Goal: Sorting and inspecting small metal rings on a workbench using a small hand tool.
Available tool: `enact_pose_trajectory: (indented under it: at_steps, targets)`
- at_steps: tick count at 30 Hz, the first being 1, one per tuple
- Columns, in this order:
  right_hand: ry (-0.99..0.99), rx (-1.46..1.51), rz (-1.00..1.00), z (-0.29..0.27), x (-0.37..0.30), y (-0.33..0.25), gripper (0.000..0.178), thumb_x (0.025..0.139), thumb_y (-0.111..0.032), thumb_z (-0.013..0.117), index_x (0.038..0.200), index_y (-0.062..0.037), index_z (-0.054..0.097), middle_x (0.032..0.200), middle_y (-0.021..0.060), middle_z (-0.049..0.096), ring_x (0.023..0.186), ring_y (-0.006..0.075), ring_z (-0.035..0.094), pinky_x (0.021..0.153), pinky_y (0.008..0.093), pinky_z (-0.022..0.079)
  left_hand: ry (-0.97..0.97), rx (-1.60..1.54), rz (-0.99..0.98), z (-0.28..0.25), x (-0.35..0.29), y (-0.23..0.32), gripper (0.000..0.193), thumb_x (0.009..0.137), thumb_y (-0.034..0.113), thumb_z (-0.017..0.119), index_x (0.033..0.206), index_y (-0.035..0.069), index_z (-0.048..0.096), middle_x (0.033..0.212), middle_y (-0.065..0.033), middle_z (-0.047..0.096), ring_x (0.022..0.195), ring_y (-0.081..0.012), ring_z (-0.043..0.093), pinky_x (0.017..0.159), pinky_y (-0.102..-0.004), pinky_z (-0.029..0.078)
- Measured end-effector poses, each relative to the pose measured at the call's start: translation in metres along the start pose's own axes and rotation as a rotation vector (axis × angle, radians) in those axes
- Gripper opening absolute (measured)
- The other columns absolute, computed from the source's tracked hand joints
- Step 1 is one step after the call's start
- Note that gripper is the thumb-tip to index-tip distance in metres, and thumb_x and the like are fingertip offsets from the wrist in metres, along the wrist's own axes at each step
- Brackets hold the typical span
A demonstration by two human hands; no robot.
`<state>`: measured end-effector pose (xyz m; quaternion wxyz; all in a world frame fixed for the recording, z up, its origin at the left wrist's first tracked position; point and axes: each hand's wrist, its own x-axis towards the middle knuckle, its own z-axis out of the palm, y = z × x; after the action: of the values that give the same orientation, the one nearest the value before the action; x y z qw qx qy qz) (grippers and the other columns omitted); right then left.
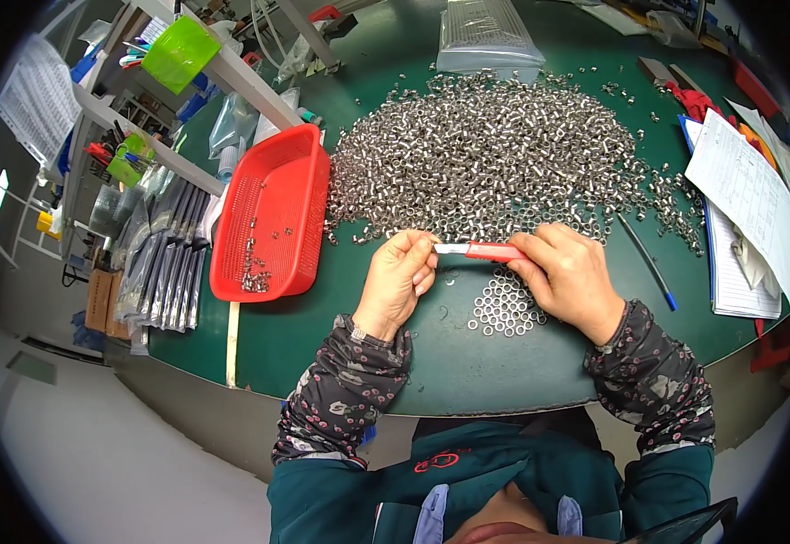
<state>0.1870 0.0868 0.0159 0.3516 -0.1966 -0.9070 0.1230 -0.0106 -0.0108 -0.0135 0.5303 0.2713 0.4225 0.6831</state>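
Note:
My right hand [572,276] grips a red-handled utility knife [495,251], its blade pointing left. The blade tip meets the pinched fingertips of my left hand [395,279]. Whatever sits between those left fingers is too small and covered to make out. Just below the knife, a flat cluster of small metal rings [507,306] lies beside my right hand. Behind both hands spreads a large heap of short, shiny metal sleeves [486,154]. A few dark thin shavings lie on the green table [477,381] near my left hand.
A red perforated basket [312,204] with some metal pieces stands at the left. A blue-capped pen [651,265] lies at the right, before papers on a clipboard [747,186]. Clear plastic bags [490,41] lie at the back. Wrapped dark parts [166,272] are stacked far left.

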Motion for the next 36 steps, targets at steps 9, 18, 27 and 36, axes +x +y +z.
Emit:
enact_pose_trajectory:
  at_steps: [9,18,27,36]
  targets:
    - [0.107,-0.028,-0.097,0.000,0.003,0.004,0.018,0.064,-0.013,0.064,0.079,-0.0057,0.056,0.065,0.0053,0.049,0.060,0.0208,0.051,0.050,0.0316,0.041,0.033,-0.084,-0.100,0.001,0.001,0.001,0.018,0.086,0.019,0.047,0.084,0.002,0.052,0.065,-0.0018,0.047,0.045,-0.0032,0.032,0.038,-0.0156,0.029]
    - [0.066,-0.135,-0.119,-0.009,0.006,-0.002,0.023,0.062,-0.010,0.064,0.083,-0.0060,0.055,0.066,0.0039,0.047,0.063,0.0193,0.048,0.052,0.0294,0.041,0.048,-0.150,-0.150,0.000,0.001,0.006,0.029,0.089,0.029,0.040,0.078,0.003,0.048,0.066,-0.0026,0.043,0.045,-0.0039,0.030,0.036,-0.0155,0.025]
    - [0.141,-0.122,-0.183,-0.009,0.005,-0.003,0.016,0.062,-0.007,0.062,0.076,-0.0060,0.055,0.062,0.0029,0.044,0.060,0.0174,0.047,0.048,0.0279,0.041,0.078,-0.198,-0.173,0.000,0.001,0.008,0.030,0.089,0.031,0.039,0.077,0.004,0.046,0.064,-0.0024,0.040,0.043,-0.0041,0.028,0.034,-0.0158,0.024]
    - [0.051,0.073,0.031,-0.005,0.002,0.001,0.017,0.068,-0.013,0.061,0.082,-0.0052,0.055,0.064,0.0070,0.050,0.060,0.0238,0.051,0.052,0.0338,0.041,0.023,-0.225,-0.136,0.000,0.002,0.006,0.023,0.088,0.026,0.043,0.082,0.004,0.048,0.066,-0.0026,0.043,0.047,-0.0043,0.031,0.038,-0.0161,0.026]
